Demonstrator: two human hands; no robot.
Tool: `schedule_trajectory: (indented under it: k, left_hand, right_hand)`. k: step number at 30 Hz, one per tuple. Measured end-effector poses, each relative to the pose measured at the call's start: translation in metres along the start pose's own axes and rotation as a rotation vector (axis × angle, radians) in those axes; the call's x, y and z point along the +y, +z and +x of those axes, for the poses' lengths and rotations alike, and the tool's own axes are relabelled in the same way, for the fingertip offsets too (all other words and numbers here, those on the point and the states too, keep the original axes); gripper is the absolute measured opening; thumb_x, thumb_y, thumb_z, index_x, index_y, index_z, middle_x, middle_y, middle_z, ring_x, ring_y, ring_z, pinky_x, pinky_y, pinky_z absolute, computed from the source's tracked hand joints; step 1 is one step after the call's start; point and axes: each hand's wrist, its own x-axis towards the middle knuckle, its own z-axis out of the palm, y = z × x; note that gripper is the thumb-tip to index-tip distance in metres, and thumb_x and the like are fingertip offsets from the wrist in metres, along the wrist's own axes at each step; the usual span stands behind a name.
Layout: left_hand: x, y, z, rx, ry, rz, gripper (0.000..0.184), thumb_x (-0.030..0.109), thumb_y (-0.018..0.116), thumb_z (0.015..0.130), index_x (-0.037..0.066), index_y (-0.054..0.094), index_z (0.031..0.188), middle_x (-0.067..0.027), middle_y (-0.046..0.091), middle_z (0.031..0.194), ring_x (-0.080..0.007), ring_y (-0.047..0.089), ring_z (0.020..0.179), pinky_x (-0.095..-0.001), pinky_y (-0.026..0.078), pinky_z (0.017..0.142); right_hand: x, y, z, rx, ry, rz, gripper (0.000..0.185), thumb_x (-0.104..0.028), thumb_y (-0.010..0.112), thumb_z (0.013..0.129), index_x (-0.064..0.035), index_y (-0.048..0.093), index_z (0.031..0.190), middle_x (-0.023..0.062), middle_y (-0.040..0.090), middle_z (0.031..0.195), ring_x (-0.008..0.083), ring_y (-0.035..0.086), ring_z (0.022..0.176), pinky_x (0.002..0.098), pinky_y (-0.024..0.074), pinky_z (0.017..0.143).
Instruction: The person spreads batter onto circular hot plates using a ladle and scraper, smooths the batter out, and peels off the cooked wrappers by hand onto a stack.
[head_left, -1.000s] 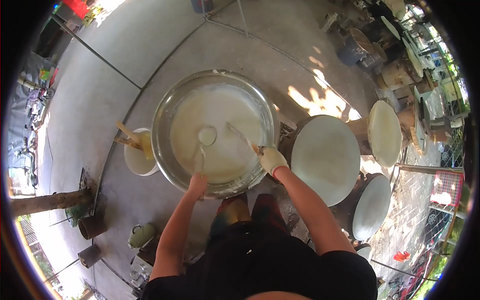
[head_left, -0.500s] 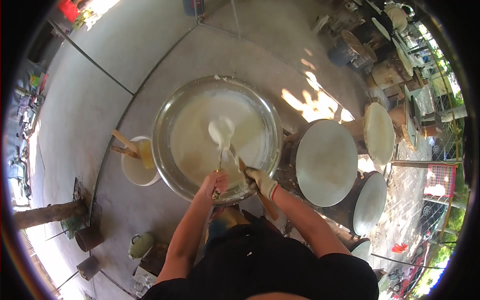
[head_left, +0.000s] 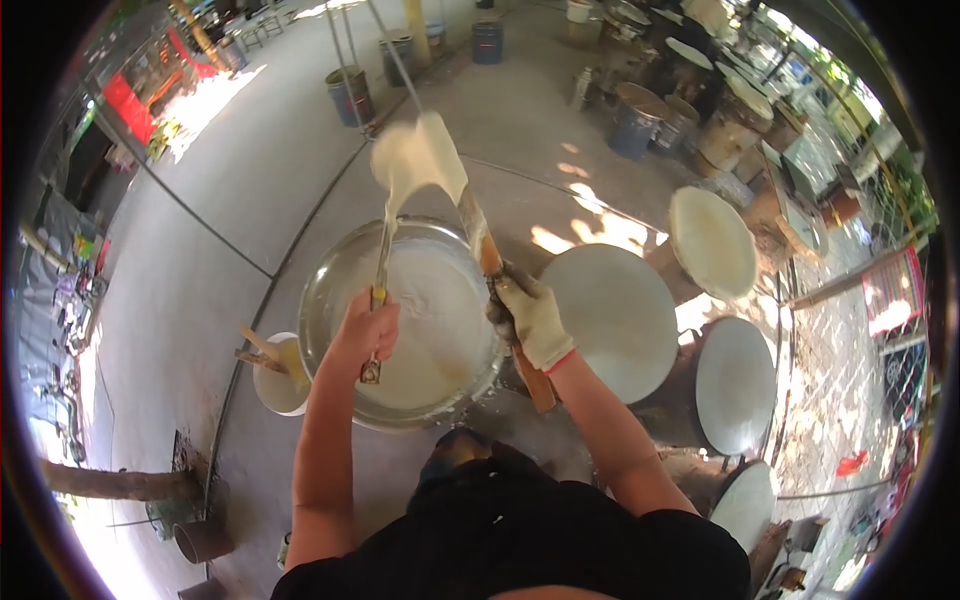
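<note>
Bare and closed, my left hand (head_left: 368, 328) grips the handle of a ladle (head_left: 398, 155), whose bowl is coated in pale batter and raised past the far rim. My right hand (head_left: 530, 315), in a white glove with dark stains, is wrapped round a wooden paddle (head_left: 487, 255). The paddle's batter-covered blade (head_left: 436, 150) is up beside the ladle bowl, and the two look joined by batter; whether they touch I cannot tell. Beneath them is a wide metal basin (head_left: 318, 300) holding creamy white batter (head_left: 430, 330).
A white bucket (head_left: 280, 390) with wooden sticks stands left of the basin. On the right are a large round pale plate (head_left: 610, 322), a second (head_left: 736, 385) and a cream-covered round one (head_left: 712, 242). Blue drums (head_left: 636, 120) stand farther back. A pole (head_left: 120, 482) is at left.
The ladle and paddle have risen out of the basin and moved forward, batter clinging to both. My hands have moved apart, and the view has tilted up to show more floor.
</note>
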Motion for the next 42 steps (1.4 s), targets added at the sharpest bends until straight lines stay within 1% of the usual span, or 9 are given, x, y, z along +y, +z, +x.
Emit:
schedule_trajectory:
  k: [4, 9, 17, 23, 29, 33, 36, 39, 42]
  left_hand:
    - [-0.038, 0.1, -0.033, -0.175, -0.25, 0.03, 0.015, 0.012, 0.052, 0.088, 0.01, 0.04, 0.079, 0.0032, 0.035, 0.056, -0.0052, 0.034, 0.04, -0.022, 0.025, 0.033]
    - [-0.085, 0.251, -0.055, -0.599, -0.835, -0.617, 0.022, 0.008, 0.044, 0.094, 0.009, 0.039, 0.073, 0.0034, 0.035, 0.06, -0.0013, 0.032, 0.04, -0.0174, 0.027, 0.034]
    - [-0.137, 0.46, -0.072, -0.796, -1.123, -0.512, 0.023, 0.005, 0.041, 0.096, 0.008, 0.036, 0.074, 0.0027, 0.034, 0.062, -0.003, 0.031, 0.039, -0.0186, 0.031, 0.034]
    - [-0.13, 0.598, -0.073, -1.359, -0.613, 0.04, 0.011, 0.008, 0.048, 0.093, 0.01, 0.04, 0.085, 0.0038, 0.033, 0.056, -0.0031, 0.029, 0.036, -0.02, 0.025, 0.03]
    - [-0.218, 0.719, -0.03, -1.382, -0.311, 0.374, 0.015, 0.008, 0.052, 0.088, 0.011, 0.038, 0.087, 0.0029, 0.035, 0.055, -0.0062, 0.031, 0.036, -0.0238, 0.028, 0.033]
    - [-0.297, 0.772, 0.017, -1.354, -0.292, 0.549, 0.015, 0.008, 0.053, 0.083, 0.008, 0.04, 0.089, -0.0009, 0.041, 0.056, -0.0095, 0.037, 0.037, -0.0275, 0.031, 0.034]
    - [-0.348, 0.788, 0.06, -1.213, 0.182, 0.967, 0.016, 0.01, 0.053, 0.08, 0.002, 0.042, 0.088, -0.0174, 0.058, 0.071, -0.0298, 0.059, 0.055, -0.0412, 0.044, 0.046]
    - [-0.367, 0.799, 0.11, -1.149, 0.605, 1.125, 0.028, 0.011, 0.052, 0.081, 0.002, 0.044, 0.106, -0.0265, 0.062, 0.09, -0.0447, 0.06, 0.085, -0.0495, 0.047, 0.072]
    - [-0.38, 0.804, 0.158, -1.069, 0.794, 1.169, 0.029, 0.011, 0.051, 0.083, 0.002, 0.043, 0.11, -0.0268, 0.062, 0.092, -0.0449, 0.06, 0.088, -0.0502, 0.047, 0.077]
  right_hand:
    - [0.03, -0.088, -0.066, 0.247, -0.007, -0.077, 0.035, -0.031, 0.048, 0.095, -0.0135, 0.057, 0.124, -0.0011, 0.052, 0.061, 0.0043, 0.04, 0.041, 0.0224, 0.032, 0.037]
    - [0.067, -0.237, -0.201, 0.534, -0.123, -1.103, 0.041, -0.042, 0.046, 0.092, -0.0147, 0.059, 0.12, 0.021, 0.064, 0.079, 0.041, 0.06, 0.082, 0.0483, 0.0472, 0.074]
    - [0.117, -0.39, -0.493, 0.668, 0.163, -0.936, 0.044, -0.025, 0.053, 0.089, -0.0188, 0.051, 0.132, 0.0183, 0.063, 0.106, 0.0346, 0.061, 0.097, 0.0395, 0.0481, 0.082]
    - [0.12, -0.424, -0.489, 0.987, 0.085, -0.364, 0.04, -0.017, 0.054, 0.092, -0.0115, 0.053, 0.132, -0.0001, 0.065, 0.095, 0.0079, 0.056, 0.079, 0.0236, 0.0459, 0.072]
    - [0.114, -0.513, -0.433, 1.531, -0.369, 0.559, 0.037, -0.02, 0.052, 0.094, -0.0095, 0.055, 0.13, -0.005, 0.05, 0.069, 0.003, 0.037, 0.054, 0.0197, 0.0314, 0.047]
    - [0.138, -0.554, -0.397, 1.735, -0.533, 0.45, 0.035, -0.018, 0.051, 0.094, -0.0112, 0.056, 0.128, -0.0068, 0.047, 0.069, 0.0047, 0.037, 0.052, 0.0212, 0.0336, 0.047]
    - [0.16, -0.55, -0.378, 1.9, 0.118, -0.288, 0.041, -0.024, 0.054, 0.092, -0.0068, 0.054, 0.129, 0.0129, 0.068, 0.095, 0.0175, 0.063, 0.077, 0.0301, 0.0488, 0.071]
    - [0.126, -0.54, -0.375, 1.865, 0.322, -0.115, 0.04, -0.025, 0.055, 0.091, -0.0059, 0.055, 0.127, 0.0198, 0.067, 0.105, 0.0246, 0.064, 0.091, 0.0343, 0.0466, 0.085]
    - [0.111, -0.578, -0.337, 1.821, 0.004, -0.053, 0.039, -0.025, 0.056, 0.091, -0.0074, 0.058, 0.125, 0.0173, 0.068, 0.098, 0.0198, 0.065, 0.086, 0.0321, 0.0492, 0.077]
